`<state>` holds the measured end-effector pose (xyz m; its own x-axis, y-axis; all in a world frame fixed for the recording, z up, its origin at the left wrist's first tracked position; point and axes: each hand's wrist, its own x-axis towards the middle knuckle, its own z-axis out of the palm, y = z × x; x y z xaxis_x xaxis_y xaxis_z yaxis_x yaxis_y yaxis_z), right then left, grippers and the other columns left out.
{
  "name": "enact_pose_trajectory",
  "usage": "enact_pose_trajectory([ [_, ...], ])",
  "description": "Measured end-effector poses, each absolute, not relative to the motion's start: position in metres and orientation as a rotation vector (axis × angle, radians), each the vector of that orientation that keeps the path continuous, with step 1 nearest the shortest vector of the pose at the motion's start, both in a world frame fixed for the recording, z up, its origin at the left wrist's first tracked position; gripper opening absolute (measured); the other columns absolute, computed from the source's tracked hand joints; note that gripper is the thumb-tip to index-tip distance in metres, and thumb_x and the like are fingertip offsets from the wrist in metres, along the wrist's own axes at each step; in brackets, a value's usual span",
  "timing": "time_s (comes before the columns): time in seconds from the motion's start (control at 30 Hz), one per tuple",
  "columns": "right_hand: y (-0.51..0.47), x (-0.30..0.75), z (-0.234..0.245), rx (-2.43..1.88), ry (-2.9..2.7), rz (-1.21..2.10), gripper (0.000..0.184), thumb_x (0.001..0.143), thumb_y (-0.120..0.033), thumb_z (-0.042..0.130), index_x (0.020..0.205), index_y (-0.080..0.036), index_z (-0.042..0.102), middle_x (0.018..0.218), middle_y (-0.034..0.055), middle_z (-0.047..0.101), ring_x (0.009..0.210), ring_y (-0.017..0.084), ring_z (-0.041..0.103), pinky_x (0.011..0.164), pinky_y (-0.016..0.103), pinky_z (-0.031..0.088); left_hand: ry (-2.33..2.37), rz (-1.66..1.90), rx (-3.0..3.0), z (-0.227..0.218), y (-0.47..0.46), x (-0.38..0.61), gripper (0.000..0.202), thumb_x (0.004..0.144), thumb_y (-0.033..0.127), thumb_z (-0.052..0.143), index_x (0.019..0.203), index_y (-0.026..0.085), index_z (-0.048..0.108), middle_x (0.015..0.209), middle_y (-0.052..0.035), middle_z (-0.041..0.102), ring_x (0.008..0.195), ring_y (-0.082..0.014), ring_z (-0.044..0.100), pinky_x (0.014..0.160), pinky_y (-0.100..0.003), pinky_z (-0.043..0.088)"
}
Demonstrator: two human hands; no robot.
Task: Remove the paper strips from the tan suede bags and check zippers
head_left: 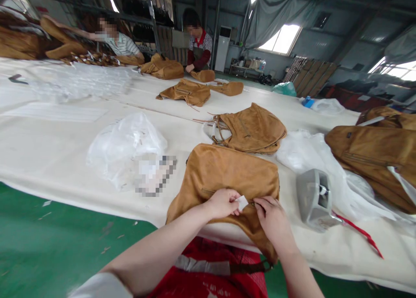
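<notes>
A tan leather handbag (232, 168) lies flat before me at the table's near edge, its strap hanging down over the edge. My left hand (224, 202) is closed, pinching a small white piece of paper or tape (242, 202) just above the bag's zipper. On the bag's right part rests my right hand (268, 209), fingers bent together at the zipper's end. Whether it grips the zipper pull or something else is hidden by the fingers. Right of the bag stands a grey tape dispenser (313, 198) with a red strip trailing from it.
Another tan bag (255, 126) lies just beyond. Clear plastic bags (128, 144) spread to the left, and white plastic wrap (302, 152) lies right, beside more tan bags (373, 159). Across the white-covered table (58, 144), two people (199, 46) handle bags.
</notes>
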<state>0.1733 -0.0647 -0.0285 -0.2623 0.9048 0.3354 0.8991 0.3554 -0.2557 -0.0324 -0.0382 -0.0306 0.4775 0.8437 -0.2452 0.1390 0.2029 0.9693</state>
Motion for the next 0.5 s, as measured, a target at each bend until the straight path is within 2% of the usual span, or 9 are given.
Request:
enact_pose_trajectory([
  [0.2,-0.079,0.169,-0.034,-1.709,-2.210,0.021,0.024,0.089,-0.024,0.050,0.106,-0.018,0.066,0.095,0.0092,0.069,0.085,0.024,0.065,0.080,0.038,0.051,0.951,0.737,1.365,-0.036,-0.059,-0.042,0.021,0.082,0.011,0.045,0.084,0.015,0.066,0.075,-0.0012,0.069,0.069,-0.0127,0.066,0.068,-0.022,0.052],
  [0.4,-0.087,0.162,-0.035,-1.874,-2.151,0.048,0.016,0.089,-0.024,0.048,0.081,-0.022,0.060,0.078,0.0050,0.068,0.071,0.023,0.064,0.065,0.035,0.047,0.929,0.776,1.427,-0.040,-0.061,-0.044,0.023,0.079,0.007,0.047,0.083,0.015,0.067,0.075,-0.0007,0.069,0.071,-0.0126,0.065,0.071,-0.021,0.050],
  [0.5,-0.089,0.151,-0.033,-1.833,-2.138,0.049,0.014,0.089,-0.022,0.045,0.081,-0.021,0.057,0.079,0.0055,0.068,0.073,0.023,0.065,0.068,0.034,0.046,0.923,0.780,1.449,-0.039,-0.061,-0.045,0.023,0.080,0.008,0.046,0.084,0.015,0.068,0.076,-0.0012,0.069,0.071,-0.0129,0.065,0.071,-0.022,0.051],
])
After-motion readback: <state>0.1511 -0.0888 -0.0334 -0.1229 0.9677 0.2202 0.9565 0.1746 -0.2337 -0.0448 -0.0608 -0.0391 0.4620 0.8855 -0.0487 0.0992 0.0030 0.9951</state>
